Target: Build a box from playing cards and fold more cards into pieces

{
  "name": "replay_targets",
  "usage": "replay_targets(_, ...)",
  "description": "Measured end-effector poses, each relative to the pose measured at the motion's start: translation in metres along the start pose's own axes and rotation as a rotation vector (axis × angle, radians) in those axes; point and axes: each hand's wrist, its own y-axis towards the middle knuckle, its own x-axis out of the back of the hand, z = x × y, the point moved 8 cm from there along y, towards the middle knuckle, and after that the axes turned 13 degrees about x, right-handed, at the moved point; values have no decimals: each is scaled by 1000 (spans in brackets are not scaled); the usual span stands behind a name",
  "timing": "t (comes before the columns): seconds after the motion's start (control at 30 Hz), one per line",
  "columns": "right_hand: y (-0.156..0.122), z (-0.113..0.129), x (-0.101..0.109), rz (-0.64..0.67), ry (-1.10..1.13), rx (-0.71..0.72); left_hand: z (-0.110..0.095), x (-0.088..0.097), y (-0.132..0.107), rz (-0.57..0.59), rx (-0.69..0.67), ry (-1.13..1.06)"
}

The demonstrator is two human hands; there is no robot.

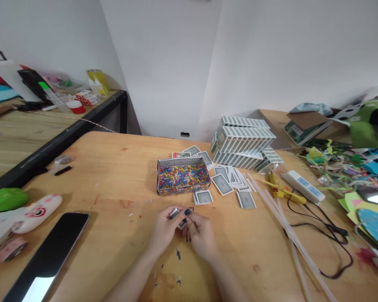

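My left hand and my right hand meet low over the wooden table, fingers pinched together on a small folded playing card. Both hands are closed on it. Just beyond them stands a shallow box lined with bright multicoloured paper, its walls made of cards. Loose playing cards lie face down to the right of the box and one lies in front of it. Stacks of card packs stand behind.
A dark phone lies at the near left beside a pink-and-white toy and a green object. On the right are clear glue sticks, a yellow glue gun, a white power strip, a black cable and paper scraps.
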Motion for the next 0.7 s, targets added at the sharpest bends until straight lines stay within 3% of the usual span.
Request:
replay_targets(0.13, 0, -1, -1, -9, -16, 16, 12, -7, 3, 62, 98, -165)
replay_targets(0.27, 1, -2, -2, -17, -14, 8, 15, -2, 5, 7, 89, -249)
replay_targets(0.7, 1, -3, -8, 15, -13, 29, 4, 4, 2, -29, 25, -183)
